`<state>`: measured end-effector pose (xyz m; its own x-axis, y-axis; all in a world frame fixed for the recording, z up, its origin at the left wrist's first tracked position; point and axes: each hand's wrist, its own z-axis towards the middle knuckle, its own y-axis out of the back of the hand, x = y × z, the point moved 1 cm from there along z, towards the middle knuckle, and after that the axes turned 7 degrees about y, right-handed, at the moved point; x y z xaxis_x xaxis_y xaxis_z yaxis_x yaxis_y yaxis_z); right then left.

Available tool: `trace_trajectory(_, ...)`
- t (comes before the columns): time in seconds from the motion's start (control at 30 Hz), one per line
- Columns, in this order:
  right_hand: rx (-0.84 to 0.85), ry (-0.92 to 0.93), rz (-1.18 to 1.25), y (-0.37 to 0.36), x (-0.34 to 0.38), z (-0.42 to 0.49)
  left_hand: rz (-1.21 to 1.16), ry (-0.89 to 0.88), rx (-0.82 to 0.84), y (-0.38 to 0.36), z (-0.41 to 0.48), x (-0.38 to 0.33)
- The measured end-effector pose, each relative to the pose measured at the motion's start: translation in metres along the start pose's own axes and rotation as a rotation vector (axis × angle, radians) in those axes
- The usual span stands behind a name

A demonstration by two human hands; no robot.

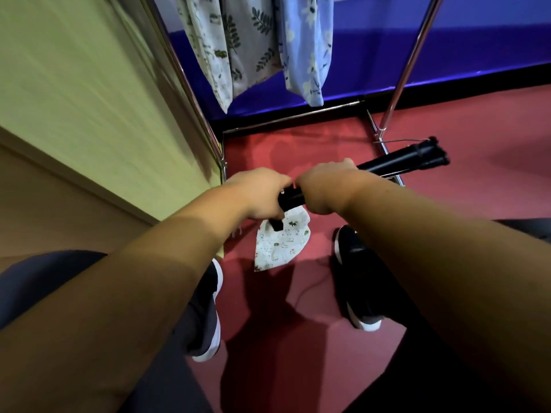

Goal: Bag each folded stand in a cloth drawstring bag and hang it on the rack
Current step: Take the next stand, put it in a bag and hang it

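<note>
Head view: both bare forearms reach forward and down, and the hands meet at frame centre with their backs to the camera. The left hand (259, 193) is curled round the near, lower end of the folded stand (402, 159). The right hand (325, 186) is just beside it, wrapped round the shaft a little higher up, thumb tip on top of the tube. The stand is black and tilted, running up and right from the hands, with its bundled leg ends at the far tip over the red floor (298, 144).

A white printed drawstring bag (280, 245) hangs limp under the left hand. A black tip of the stand sits at its mouth; I cannot tell whether the left hand also pinches the cloth. The bag's print is small figures, too blurred to read any writing.

The chrome rack (413, 55) stands ahead, with three patterned bags (250, 40) hanging from its top. Dark shoes (356, 278) with white soles stand on the floor below the arms.
</note>
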<state>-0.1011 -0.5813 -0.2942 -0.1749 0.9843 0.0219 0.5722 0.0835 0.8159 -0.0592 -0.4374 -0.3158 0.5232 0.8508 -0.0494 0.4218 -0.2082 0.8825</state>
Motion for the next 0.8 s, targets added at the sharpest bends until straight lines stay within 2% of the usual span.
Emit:
trace_trajectory(0.13,0.009,-0.003,0.056,-0.004,-0.014,0.000,0.017,0.024,-0.131,0.000,0.007,-0.003)
trace_trajectory(0.23,0.050,-0.008,0.052,-0.001,-0.022,-0.003,-0.128,0.202,-0.126,-0.009,0.015,0.000)
trace_trajectory(0.33,0.105,-0.046,0.053,0.001,-0.027,-0.004,-0.200,0.369,0.045,-0.030,0.026,0.009)
trace_trajectory(0.5,0.158,-0.076,0.090,0.002,-0.032,-0.006,-0.107,0.319,0.528,-0.090,0.054,0.023)
trace_trajectory(0.57,0.159,-0.089,0.105,0.001,-0.034,-0.003,-0.106,0.288,0.550,-0.114,0.063,0.025)
trace_trajectory(0.67,0.126,-0.093,0.126,-0.005,-0.037,0.004,-0.092,0.267,0.479,-0.153,0.075,0.023)
trace_trajectory(0.8,0.089,-0.111,0.142,-0.014,-0.039,0.017,0.022,0.247,0.557,-0.213,0.087,0.024)
